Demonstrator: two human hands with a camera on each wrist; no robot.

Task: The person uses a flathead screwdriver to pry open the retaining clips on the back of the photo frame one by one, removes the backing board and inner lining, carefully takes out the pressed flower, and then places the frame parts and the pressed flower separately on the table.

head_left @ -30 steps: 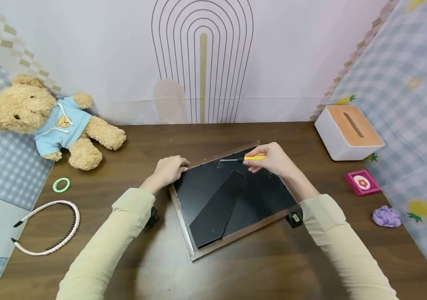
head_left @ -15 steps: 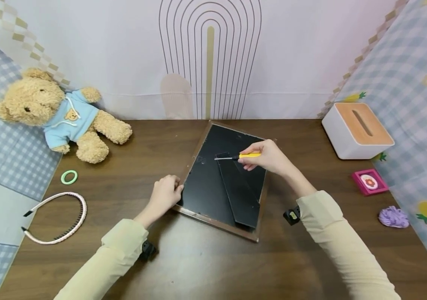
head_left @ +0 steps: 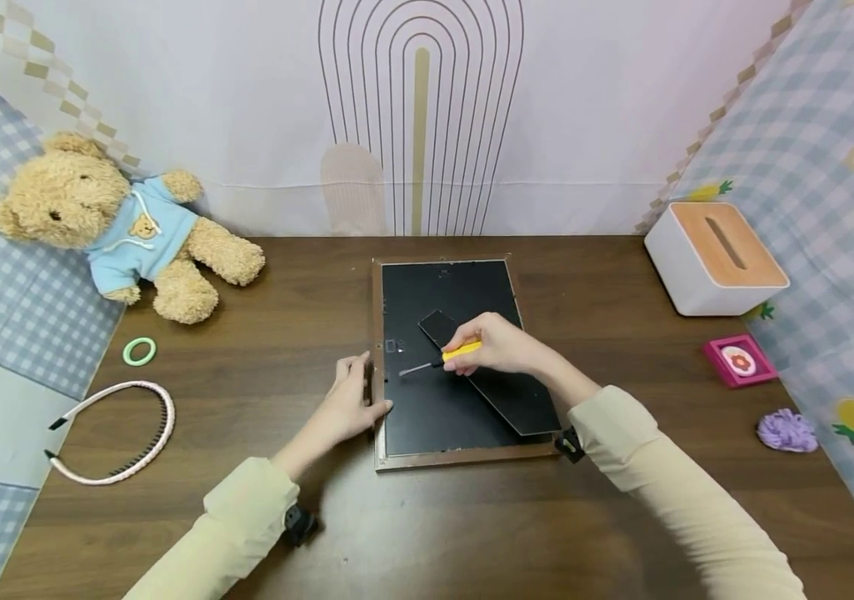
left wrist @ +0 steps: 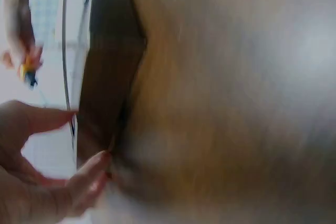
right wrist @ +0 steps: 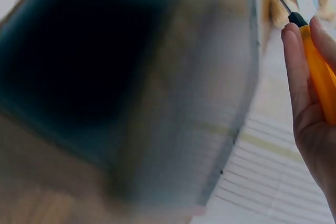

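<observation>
The picture frame [head_left: 427, 421], slanted half a second ago, now lies almost straight on the table [head_left: 427, 533]. The left hand [head_left: 347, 402] pinches its left side between thumb and fingers. The right hand [head_left: 496, 343] grips the yellow screwdriver [head_left: 464, 349], now lower, above the frame's black back.

Soft glare on the tabletop [head_left: 397, 521], blurry wrist views.
</observation>
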